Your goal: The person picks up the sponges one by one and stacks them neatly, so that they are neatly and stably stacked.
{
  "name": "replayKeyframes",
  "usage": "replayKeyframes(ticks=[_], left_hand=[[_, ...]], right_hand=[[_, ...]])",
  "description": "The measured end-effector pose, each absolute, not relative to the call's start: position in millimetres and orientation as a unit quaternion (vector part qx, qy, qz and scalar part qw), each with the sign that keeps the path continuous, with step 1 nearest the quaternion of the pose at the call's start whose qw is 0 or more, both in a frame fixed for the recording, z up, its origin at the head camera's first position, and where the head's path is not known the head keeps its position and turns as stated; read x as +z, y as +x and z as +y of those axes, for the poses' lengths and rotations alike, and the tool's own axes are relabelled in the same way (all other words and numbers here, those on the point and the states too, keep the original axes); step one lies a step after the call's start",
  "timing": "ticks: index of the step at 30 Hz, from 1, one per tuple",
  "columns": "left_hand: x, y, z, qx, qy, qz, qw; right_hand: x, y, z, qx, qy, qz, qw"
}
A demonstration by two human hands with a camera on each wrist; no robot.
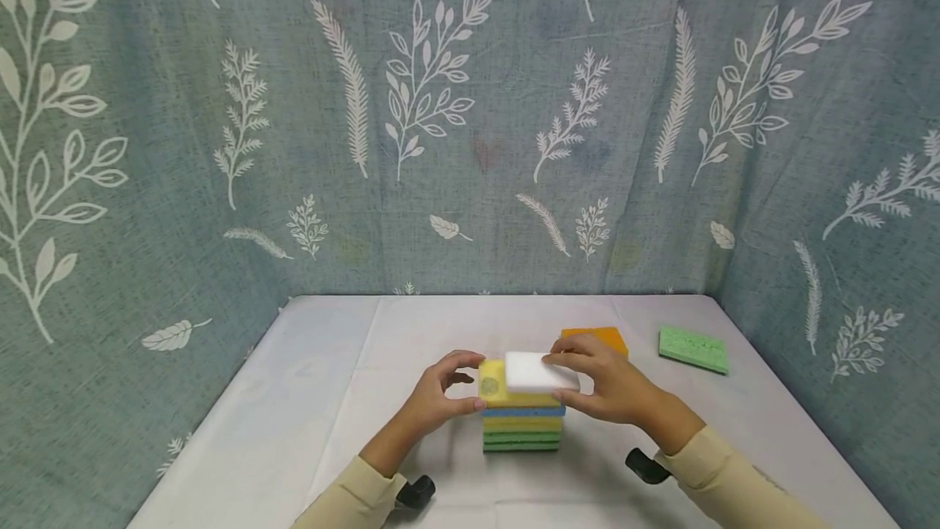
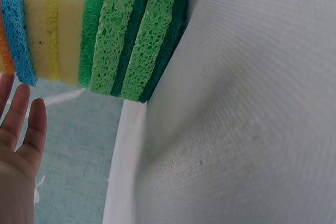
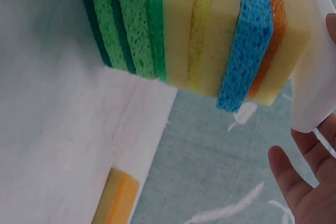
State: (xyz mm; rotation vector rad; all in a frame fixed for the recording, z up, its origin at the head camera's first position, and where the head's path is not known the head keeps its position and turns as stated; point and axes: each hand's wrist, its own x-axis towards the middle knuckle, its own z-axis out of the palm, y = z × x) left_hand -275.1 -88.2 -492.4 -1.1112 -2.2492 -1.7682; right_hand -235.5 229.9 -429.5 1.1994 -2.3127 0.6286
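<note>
A stack of sponges (image 1: 521,436) stands upright on the white-covered table, with green layers at the bottom and yellow and blue ones above. My left hand (image 1: 438,393) holds the left end of the top yellow sponge (image 1: 489,382), thumb at its front corner and a finger at its back corner. My right hand (image 1: 604,382) grips the right end of a white sponge block (image 1: 525,372) over the top sponge. In the right wrist view the white block (image 3: 313,72) tilts slightly away from the pale top layer (image 3: 286,51). The left thumb is hidden in the left wrist view.
An orange sponge (image 1: 605,338) lies behind my right hand. Farther right on the table (image 1: 308,349) is a green sponge (image 1: 693,349). A patterned cloth (image 1: 470,145) hangs behind and along both sides.
</note>
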Motion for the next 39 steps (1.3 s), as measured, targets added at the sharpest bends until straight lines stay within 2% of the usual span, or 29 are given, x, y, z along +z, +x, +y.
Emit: replayKeyframes(ticks=[11,19,26,33,39], left_hand=[[-491.1,-273.7,-88.4,-0.57,-0.364,-0.735,0.046],[-462.6,-253.9,-86.4,-0.577,-0.359,-0.733,0.031],[-486.6,-269.9,-86.4,-0.575,-0.35,-0.739,0.037],[-462.4,-253.2,-85.7,-0.574,-0.355,-0.737,0.032],[-459.0,-251.6,-85.4,-0.578,-0.353,-0.736,0.024]], right_hand=[[-431.8,-239.4,210.1,0.234,0.442,-0.835,0.228],[-432.2,-237.6,203.1,0.232,0.434,-0.845,0.209],[-433.0,-239.2,199.1,0.232,0.435,-0.844,0.21],[-434.1,-240.1,195.4,0.228,0.442,-0.841,0.213],[-433.3,-240.1,194.4,0.23,0.444,-0.84,0.21]])
